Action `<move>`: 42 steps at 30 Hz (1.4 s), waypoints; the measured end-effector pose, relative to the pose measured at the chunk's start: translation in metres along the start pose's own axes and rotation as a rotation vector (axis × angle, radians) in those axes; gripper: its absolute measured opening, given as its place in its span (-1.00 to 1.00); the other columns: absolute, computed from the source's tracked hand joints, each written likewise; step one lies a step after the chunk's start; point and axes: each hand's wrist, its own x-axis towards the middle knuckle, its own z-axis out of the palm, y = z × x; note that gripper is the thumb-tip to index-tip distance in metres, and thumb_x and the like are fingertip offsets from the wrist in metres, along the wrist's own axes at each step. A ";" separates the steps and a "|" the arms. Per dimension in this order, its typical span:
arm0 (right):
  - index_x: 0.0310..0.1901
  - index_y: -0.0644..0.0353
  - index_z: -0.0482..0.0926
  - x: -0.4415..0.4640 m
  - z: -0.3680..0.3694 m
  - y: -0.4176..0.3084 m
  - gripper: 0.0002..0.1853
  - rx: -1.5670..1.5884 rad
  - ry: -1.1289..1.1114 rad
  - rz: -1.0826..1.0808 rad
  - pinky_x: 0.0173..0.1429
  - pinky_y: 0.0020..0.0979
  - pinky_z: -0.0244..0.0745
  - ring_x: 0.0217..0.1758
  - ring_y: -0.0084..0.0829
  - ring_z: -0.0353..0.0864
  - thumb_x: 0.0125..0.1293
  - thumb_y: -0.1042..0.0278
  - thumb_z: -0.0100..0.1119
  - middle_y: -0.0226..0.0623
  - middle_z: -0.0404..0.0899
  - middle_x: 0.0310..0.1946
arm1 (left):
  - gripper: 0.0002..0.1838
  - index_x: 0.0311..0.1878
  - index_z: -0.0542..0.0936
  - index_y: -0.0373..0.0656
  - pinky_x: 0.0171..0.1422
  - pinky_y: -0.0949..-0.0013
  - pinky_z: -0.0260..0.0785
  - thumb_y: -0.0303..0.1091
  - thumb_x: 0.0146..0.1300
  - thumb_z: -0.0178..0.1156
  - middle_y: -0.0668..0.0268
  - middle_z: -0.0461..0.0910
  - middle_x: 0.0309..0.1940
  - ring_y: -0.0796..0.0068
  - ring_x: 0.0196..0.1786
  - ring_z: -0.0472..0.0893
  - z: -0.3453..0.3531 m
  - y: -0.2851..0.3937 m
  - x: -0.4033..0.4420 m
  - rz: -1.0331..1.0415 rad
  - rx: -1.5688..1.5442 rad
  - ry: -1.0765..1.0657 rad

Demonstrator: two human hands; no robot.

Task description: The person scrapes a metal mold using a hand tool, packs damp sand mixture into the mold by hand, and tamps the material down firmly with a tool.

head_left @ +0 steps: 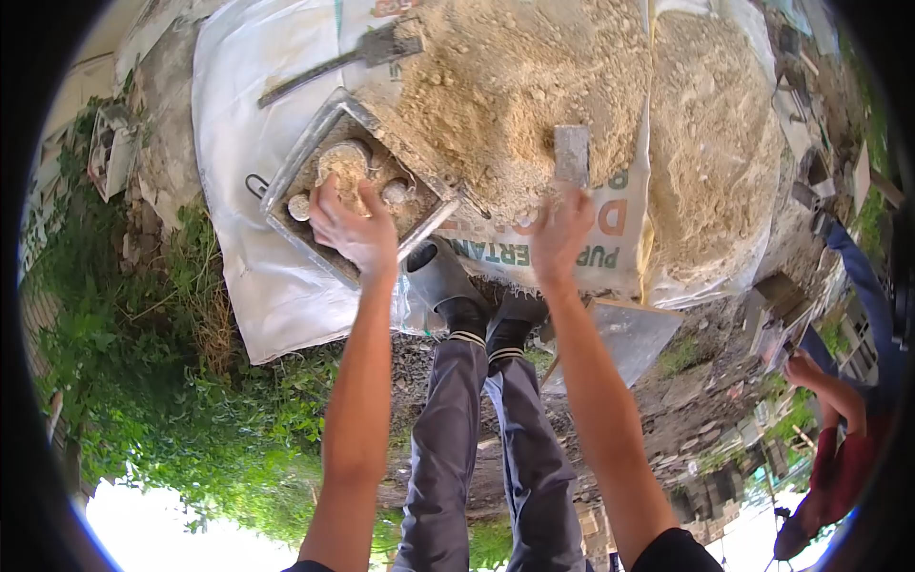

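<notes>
A square frame box lies on white sacking, with sand and several rounded pieces inside. One round pale knob sits near its left corner and another round piece near the right. My left hand is over the box, fingers curved and apart at a round, sand-covered piece. Whether it presses on that piece or only touches the sand, I cannot tell. My right hand is closed around the near end of a flat grey rectangular block, whose far end rests against the sand heap.
A big heap of tan sand spreads beyond the box, with more sand on the right. A small shovel lies at upper left. A grey board is by my feet. Another person is at far right.
</notes>
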 end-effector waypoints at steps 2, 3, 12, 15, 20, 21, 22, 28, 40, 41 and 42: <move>-0.02 0.13 0.50 -0.002 0.005 -0.048 -0.66 0.348 -0.220 -0.165 0.04 -0.12 0.32 0.00 -0.07 0.38 0.13 0.43 0.26 -0.07 0.39 -0.09 | -0.57 0.08 0.48 -0.06 0.12 0.00 0.17 -0.11 0.19 0.25 0.20 0.46 -0.06 0.19 0.04 0.44 -0.004 -0.016 0.006 -0.062 0.020 0.017; -0.05 0.11 0.52 -0.003 0.009 -0.075 -0.69 0.380 -0.248 -0.241 0.04 -0.14 0.31 -0.01 -0.10 0.37 0.13 0.41 0.26 -0.09 0.38 -0.11 | -0.53 0.10 0.48 -0.05 0.12 0.02 0.16 -0.08 0.17 0.26 0.22 0.48 -0.03 0.20 0.05 0.43 -0.007 -0.021 0.009 -0.053 0.031 -0.044; -0.27 0.06 0.66 0.021 0.060 -0.187 -0.85 0.120 -0.337 -0.475 0.04 -0.23 0.24 -0.06 -0.23 0.32 0.09 0.40 0.22 -0.25 0.33 -0.25 | -0.68 0.05 0.58 0.02 0.07 0.03 0.16 -0.19 0.23 0.23 0.38 0.54 -0.26 0.24 -0.10 0.43 0.004 -0.032 0.026 -0.261 -0.174 -0.067; -0.39 0.08 0.71 0.014 0.047 -0.178 -0.91 0.105 -0.348 -0.461 0.01 -0.25 0.28 -0.07 -0.23 0.37 0.10 0.41 0.22 -0.25 0.41 -0.26 | -0.68 0.08 0.54 0.02 0.07 0.02 0.16 -0.24 0.26 0.18 0.33 0.52 -0.21 0.23 -0.10 0.43 -0.015 -0.022 0.018 -0.311 -0.156 -0.057; -0.34 0.23 0.66 -0.005 -0.016 -0.141 -0.91 0.470 -0.458 -0.186 -0.27 -0.27 0.44 -0.35 -0.14 0.55 0.14 0.42 0.24 -0.15 0.55 -0.45 | -0.74 0.03 0.53 -0.07 0.16 0.11 0.12 -0.34 0.29 0.10 0.30 0.52 -0.04 0.21 0.00 0.43 -0.052 0.019 -0.016 -0.045 -0.436 -0.107; -0.34 0.24 0.66 -0.010 -0.029 -0.129 -0.91 0.496 -0.479 -0.203 -0.28 -0.30 0.44 -0.38 -0.15 0.57 0.16 0.45 0.23 -0.12 0.56 -0.44 | -0.76 0.00 0.54 -0.08 0.17 0.13 0.10 -0.35 0.29 0.09 0.29 0.53 -0.06 0.24 0.01 0.43 -0.059 0.029 -0.022 0.056 -0.506 -0.210; -0.33 0.25 0.66 -0.015 -0.043 -0.115 -0.92 0.522 -0.499 -0.217 -0.30 -0.34 0.45 -0.40 -0.16 0.59 0.17 0.47 0.22 -0.09 0.58 -0.43 | -0.78 -0.02 0.55 -0.10 0.19 0.15 0.08 -0.36 0.29 0.08 0.29 0.54 -0.07 0.26 0.02 0.43 -0.065 0.040 -0.027 0.159 -0.575 -0.318; -0.24 0.27 0.69 0.000 -0.114 0.000 -0.85 0.371 -0.359 0.412 -0.33 -0.46 0.44 -0.43 -0.48 0.62 0.17 0.50 0.20 -0.24 0.69 -0.41 | -0.87 -0.21 0.58 -0.13 0.17 0.19 0.09 -0.34 0.29 0.09 0.34 0.60 -0.33 0.36 -0.10 0.50 -0.049 0.106 -0.082 0.211 -0.692 -0.936; 0.03 0.36 0.37 0.007 -0.059 0.102 -0.64 0.206 -0.252 0.224 0.07 -0.15 0.38 0.09 -0.06 0.42 0.22 0.39 0.06 0.07 0.42 -0.03 | -0.62 0.15 0.39 -0.24 0.29 0.06 0.20 -0.35 0.28 0.06 0.03 0.36 0.15 0.01 0.21 0.35 0.025 0.125 -0.093 0.247 -0.468 -0.637; 0.05 0.31 0.37 -0.008 -0.024 0.101 -0.62 0.293 -0.349 0.099 0.02 -0.16 0.42 0.07 -0.02 0.42 0.23 0.35 0.09 0.05 0.41 -0.01 | -0.57 0.20 0.34 -0.24 0.31 0.04 0.20 -0.34 0.28 0.07 0.00 0.31 0.20 -0.03 0.25 0.32 0.030 0.125 -0.088 0.269 -0.400 -0.602; 0.08 0.28 0.34 -0.019 -0.004 0.078 -0.58 0.080 -0.357 0.130 0.03 -0.15 0.42 0.08 -0.01 0.41 0.22 0.32 0.11 0.03 0.39 0.02 | -0.51 0.25 0.29 -0.23 0.33 0.03 0.20 -0.31 0.29 0.07 -0.03 0.27 0.23 -0.05 0.29 0.28 0.035 0.125 -0.081 0.309 -0.392 -0.634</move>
